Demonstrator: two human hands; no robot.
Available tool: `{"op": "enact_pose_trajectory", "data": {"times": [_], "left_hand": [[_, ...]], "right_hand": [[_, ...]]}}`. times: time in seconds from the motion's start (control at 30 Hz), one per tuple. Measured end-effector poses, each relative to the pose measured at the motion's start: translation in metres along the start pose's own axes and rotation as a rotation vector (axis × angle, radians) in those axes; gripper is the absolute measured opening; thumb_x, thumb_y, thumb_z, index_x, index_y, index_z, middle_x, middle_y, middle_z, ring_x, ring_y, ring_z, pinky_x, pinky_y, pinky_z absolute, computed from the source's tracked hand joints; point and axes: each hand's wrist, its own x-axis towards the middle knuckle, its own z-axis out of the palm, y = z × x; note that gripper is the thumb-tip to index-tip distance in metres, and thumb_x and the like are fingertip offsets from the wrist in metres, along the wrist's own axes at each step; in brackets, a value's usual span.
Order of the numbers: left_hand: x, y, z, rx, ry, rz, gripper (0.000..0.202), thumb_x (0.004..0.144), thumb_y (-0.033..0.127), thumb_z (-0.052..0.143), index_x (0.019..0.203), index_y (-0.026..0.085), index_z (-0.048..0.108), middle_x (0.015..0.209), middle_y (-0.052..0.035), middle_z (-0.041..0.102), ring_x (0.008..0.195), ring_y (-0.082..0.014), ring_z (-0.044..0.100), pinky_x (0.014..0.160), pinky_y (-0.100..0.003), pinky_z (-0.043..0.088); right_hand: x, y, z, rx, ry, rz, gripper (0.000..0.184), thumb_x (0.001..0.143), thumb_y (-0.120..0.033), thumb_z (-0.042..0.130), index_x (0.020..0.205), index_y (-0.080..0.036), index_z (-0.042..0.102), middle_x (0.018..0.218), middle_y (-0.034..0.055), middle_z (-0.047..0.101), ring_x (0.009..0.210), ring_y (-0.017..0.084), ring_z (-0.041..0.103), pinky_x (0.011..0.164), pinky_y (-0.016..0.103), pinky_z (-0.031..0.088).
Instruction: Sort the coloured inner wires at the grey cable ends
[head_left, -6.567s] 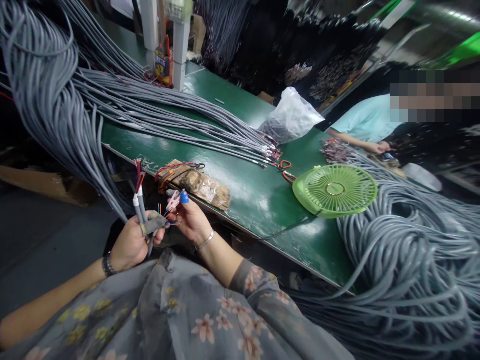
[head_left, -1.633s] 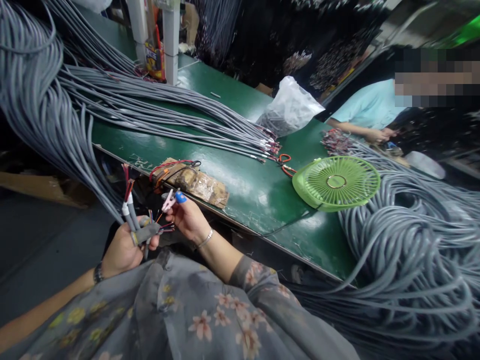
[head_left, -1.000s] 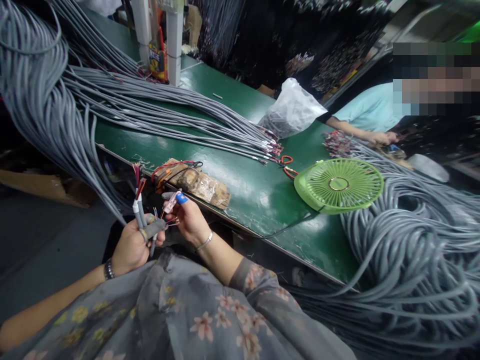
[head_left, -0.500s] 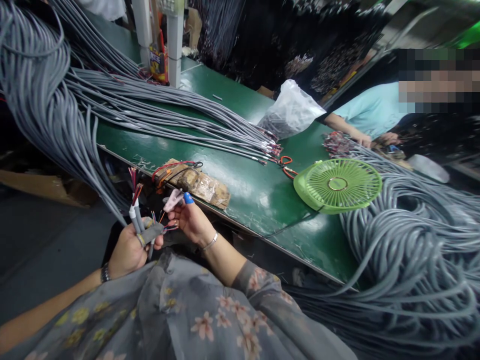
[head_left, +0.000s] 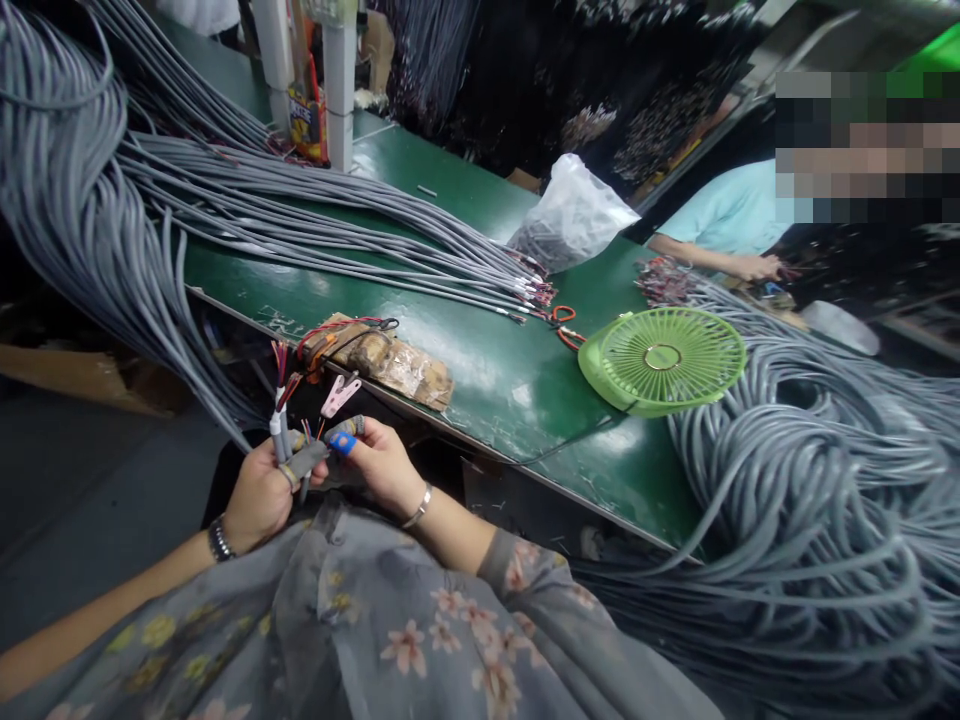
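Observation:
My left hand (head_left: pixel 262 490), with grey finger covers, is closed around several grey cables (head_left: pixel 279 436) in front of my lap. White sleeves and bare red, purple and dark wires (head_left: pixel 282 375) stick up from the cable ends. Close beside it, my right hand (head_left: pixel 379 462) pinches at thin coloured wires (head_left: pixel 321 428) with its thumb and forefinger. Blue tape wraps the thumb and a grey cover sits on the finger; they partly hide the wire tips. Just above the right fingers, a pink clothespin (head_left: pixel 341 396) sits at the table edge.
On the green table (head_left: pixel 495 385) lies a taped wooden block (head_left: pixel 409 368). Behind it run long grey cables (head_left: pixel 360 225). A green fan (head_left: pixel 664 362), a plastic bag (head_left: pixel 574 215) and coiled cables (head_left: pixel 810 500) are to the right. A co-worker's hand (head_left: pixel 754 267) works across the table.
My right hand has moved down and left, away from beside the pink clothespin to the wires at my left hand. Its fingers have closed together. My left hand keeps its grip on the cables.

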Motion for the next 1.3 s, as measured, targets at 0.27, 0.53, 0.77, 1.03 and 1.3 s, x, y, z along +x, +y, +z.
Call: {"op": "enact_pose_trajectory", "data": {"times": [0.27,0.53,0.77,1.03,1.3], "left_hand": [[0.006,0.009,-0.017,0.298,-0.417,-0.011,0.026,0.057,0.037,0.088,0.048,0.02,0.07,0.047,-0.0049,0.066,0.047,-0.0147,0.053,0.05,-0.025,0.043],[0.002,0.015,-0.013,0.291,-0.46,-0.166,0.014,0.056,0.027,0.086,0.054,0.022,0.073,0.053,-0.0068,0.073,0.046,-0.0184,0.06,0.048,-0.026,0.048],[0.005,0.013,-0.012,0.218,-0.371,-0.191,0.016,0.053,0.022,0.088,0.054,0.021,0.073,0.052,-0.0084,0.074,0.042,-0.017,0.062,0.039,-0.021,0.036],[0.0,0.014,-0.007,0.077,-0.203,-0.138,0.037,0.045,0.037,0.099,0.055,0.018,0.069,0.047,-0.0065,0.069,0.045,-0.0204,0.066,0.038,-0.022,0.039],[0.001,0.01,-0.007,0.03,-0.139,-0.104,0.042,0.043,0.035,0.099,0.051,0.019,0.061,0.049,-0.0072,0.071,0.049,-0.0226,0.07,0.039,-0.022,0.038]], "right_hand": [[0.015,-0.015,-0.009,-0.198,-0.304,0.024,0.053,0.061,-0.06,0.093,0.073,-0.019,0.063,0.07,-0.003,0.063,0.064,0.012,0.054,0.066,0.027,0.048],[0.019,-0.024,-0.012,-0.473,-0.36,-0.074,0.044,0.072,-0.056,0.089,0.075,-0.017,0.069,0.07,-0.0025,0.063,0.065,0.013,0.053,0.064,0.026,0.046],[0.023,-0.022,-0.015,-0.369,-0.331,-0.011,0.052,0.063,-0.062,0.091,0.071,-0.018,0.064,0.064,-0.0049,0.06,0.061,0.011,0.05,0.06,0.025,0.043],[0.017,-0.01,-0.01,-0.06,-0.187,0.033,0.056,0.061,-0.066,0.091,0.074,-0.019,0.064,0.065,-0.0042,0.059,0.056,0.009,0.047,0.057,0.025,0.044],[0.01,-0.006,-0.012,0.018,-0.2,0.127,0.06,0.054,-0.064,0.096,0.083,-0.02,0.068,0.072,-0.0027,0.064,0.06,0.01,0.052,0.059,0.026,0.047]]}}
